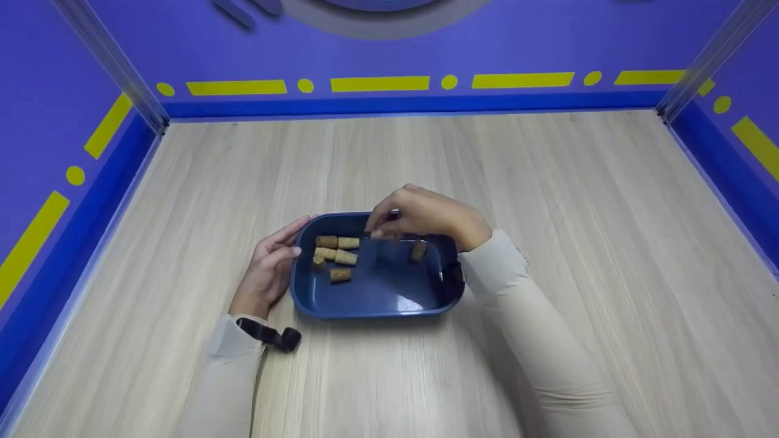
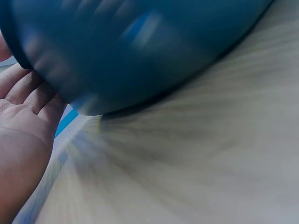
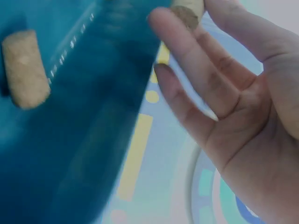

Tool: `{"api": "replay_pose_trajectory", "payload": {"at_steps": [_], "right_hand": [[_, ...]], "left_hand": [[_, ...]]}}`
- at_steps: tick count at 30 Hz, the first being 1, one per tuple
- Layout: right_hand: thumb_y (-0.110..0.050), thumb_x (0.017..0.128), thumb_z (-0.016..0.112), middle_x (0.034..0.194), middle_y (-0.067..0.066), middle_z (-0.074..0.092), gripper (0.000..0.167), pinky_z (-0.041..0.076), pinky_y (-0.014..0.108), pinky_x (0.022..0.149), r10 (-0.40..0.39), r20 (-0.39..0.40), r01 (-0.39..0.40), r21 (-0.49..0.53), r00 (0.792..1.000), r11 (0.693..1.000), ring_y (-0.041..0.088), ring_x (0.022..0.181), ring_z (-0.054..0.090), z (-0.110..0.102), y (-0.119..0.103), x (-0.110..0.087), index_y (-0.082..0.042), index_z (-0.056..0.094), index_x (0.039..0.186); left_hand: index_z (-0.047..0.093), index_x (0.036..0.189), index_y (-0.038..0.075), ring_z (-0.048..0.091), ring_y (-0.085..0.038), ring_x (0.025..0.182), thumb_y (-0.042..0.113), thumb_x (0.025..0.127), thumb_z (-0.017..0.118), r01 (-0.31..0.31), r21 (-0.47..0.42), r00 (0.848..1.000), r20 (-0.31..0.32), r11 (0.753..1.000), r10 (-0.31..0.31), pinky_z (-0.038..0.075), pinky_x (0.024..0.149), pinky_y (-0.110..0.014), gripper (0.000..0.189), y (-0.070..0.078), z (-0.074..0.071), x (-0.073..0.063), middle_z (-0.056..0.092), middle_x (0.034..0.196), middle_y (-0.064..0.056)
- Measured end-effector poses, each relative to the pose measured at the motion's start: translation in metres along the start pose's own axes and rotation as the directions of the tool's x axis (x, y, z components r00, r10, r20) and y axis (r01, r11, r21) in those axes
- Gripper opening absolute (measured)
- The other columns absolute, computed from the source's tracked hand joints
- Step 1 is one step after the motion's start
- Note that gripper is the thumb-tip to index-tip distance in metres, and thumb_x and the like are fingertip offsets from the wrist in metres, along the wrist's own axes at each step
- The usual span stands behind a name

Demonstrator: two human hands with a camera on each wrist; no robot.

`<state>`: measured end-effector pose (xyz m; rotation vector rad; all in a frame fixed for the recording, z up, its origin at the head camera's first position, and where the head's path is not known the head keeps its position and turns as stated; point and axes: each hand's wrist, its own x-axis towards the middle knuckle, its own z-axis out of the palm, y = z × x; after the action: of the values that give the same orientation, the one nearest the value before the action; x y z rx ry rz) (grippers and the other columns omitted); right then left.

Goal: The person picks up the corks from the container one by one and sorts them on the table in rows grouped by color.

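A dark blue rounded tray (image 1: 383, 292) sits on the table with several corks (image 1: 346, 258) grouped inside its left end. At that end my left hand (image 1: 268, 264) grips the wall, thumb over the rim. In the left wrist view its fingers (image 2: 35, 93) lie along the outside of the wall. My right hand (image 1: 426, 213) reaches over the far rim from the right, fingertips down by the inner side. Thumb and fingers pinch a cork (image 3: 187, 17), seen in the right wrist view. Another cork (image 1: 419, 250) lies alone inside the right end.
The pale wood-grain table (image 1: 578, 274) extends around the tray on all sides. Purple and blue panels (image 1: 389, 61) with yellow dashes and dots stand at the back, left and right. A black strap with a small camera (image 1: 277, 334) is on the left wrist.
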<state>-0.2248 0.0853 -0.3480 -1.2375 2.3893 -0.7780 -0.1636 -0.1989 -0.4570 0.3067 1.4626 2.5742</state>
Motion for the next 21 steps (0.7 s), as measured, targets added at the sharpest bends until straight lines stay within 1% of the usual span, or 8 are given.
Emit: {"api": "replay_pose_trajectory", "payload": {"at_steps": [2,4,7,9,11,15,18,21], "right_hand": [[-0.016,0.090,0.066,0.089,0.005,0.073,0.019,0.055,0.026,0.072,0.003,-0.008,-0.003,0.036,1.000,0.999,0.011,0.073,0.066,-0.004,0.001,-0.004,-0.009,0.074,0.106],[-0.012,0.088,0.068,0.096,0.006,0.073,0.022,0.056,0.028,0.077,0.020,-0.012,-0.019,0.059,1.000,0.998,0.014,0.083,0.068,-0.009,0.002,-0.008,-0.008,0.072,0.109],[-0.007,0.086,0.069,0.109,0.007,0.071,0.029,0.056,0.031,0.085,0.063,-0.017,-0.061,0.077,0.998,0.995,0.018,0.097,0.068,-0.015,0.004,-0.017,-0.009,0.070,0.115],[-0.004,0.085,0.069,0.114,0.008,0.069,0.035,0.055,0.033,0.088,0.094,-0.019,-0.092,0.089,0.995,0.992,0.021,0.102,0.068,-0.019,0.005,-0.023,-0.011,0.068,0.119],[-0.001,0.084,0.068,0.117,0.010,0.067,0.039,0.055,0.034,0.088,0.118,-0.026,-0.114,0.119,0.993,0.986,0.024,0.103,0.068,-0.022,0.008,-0.029,-0.010,0.066,0.122],[0.005,0.085,0.065,0.118,0.014,0.064,0.043,0.056,0.035,0.087,0.146,-0.051,-0.135,0.177,0.988,0.975,0.028,0.103,0.068,-0.027,0.015,-0.040,-0.007,0.062,0.126],[0.004,0.085,0.064,0.118,0.013,0.065,0.042,0.055,0.037,0.088,0.157,-0.086,-0.141,0.168,0.984,0.976,0.027,0.104,0.067,-0.029,0.022,-0.048,-0.006,0.061,0.126],[-0.001,0.085,0.067,0.118,0.010,0.066,0.041,0.055,0.040,0.088,0.164,-0.142,-0.146,0.131,0.976,0.981,0.026,0.101,0.067,-0.032,0.030,-0.057,-0.007,0.061,0.126]], "left_hand": [[0.048,0.137,-0.005,0.055,-0.016,0.125,-0.014,0.082,0.043,-0.003,0.000,1.000,0.004,1.000,0.003,0.046,0.101,-0.026,0.055,0.000,0.000,0.000,0.061,0.131,-0.004],[0.048,0.137,-0.006,0.055,-0.016,0.125,-0.014,0.082,0.043,-0.005,-0.001,1.000,0.005,1.000,0.005,0.046,0.101,-0.026,0.055,0.000,-0.001,0.000,0.062,0.131,-0.004],[0.050,0.136,-0.005,0.056,-0.015,0.124,-0.014,0.082,0.042,-0.004,-0.008,1.000,0.004,1.000,0.004,0.046,0.101,-0.025,0.055,-0.001,-0.001,0.000,0.062,0.130,-0.004],[0.051,0.135,-0.004,0.056,-0.015,0.124,-0.014,0.082,0.042,-0.003,-0.011,1.000,0.000,1.000,0.003,0.046,0.101,-0.025,0.055,-0.001,-0.001,0.000,0.062,0.130,-0.004],[0.052,0.134,-0.003,0.056,-0.015,0.124,-0.015,0.082,0.042,-0.004,-0.014,1.000,-0.001,1.000,0.004,0.046,0.101,-0.025,0.055,-0.001,-0.001,0.000,0.062,0.130,-0.004],[0.051,0.135,-0.005,0.055,-0.015,0.124,-0.015,0.082,0.041,-0.009,-0.020,1.000,0.004,1.000,0.010,0.045,0.102,-0.025,0.055,-0.001,0.000,0.000,0.062,0.130,-0.005],[0.049,0.136,-0.006,0.055,-0.015,0.124,-0.015,0.083,0.041,-0.010,-0.014,1.000,0.006,1.000,0.010,0.045,0.101,-0.025,0.055,-0.001,0.000,0.000,0.062,0.130,-0.005],[0.048,0.137,-0.006,0.056,-0.014,0.123,-0.015,0.083,0.041,-0.004,-0.007,1.000,0.002,1.000,0.004,0.047,0.100,-0.025,0.055,0.000,0.001,0.000,0.062,0.130,-0.004]]}}
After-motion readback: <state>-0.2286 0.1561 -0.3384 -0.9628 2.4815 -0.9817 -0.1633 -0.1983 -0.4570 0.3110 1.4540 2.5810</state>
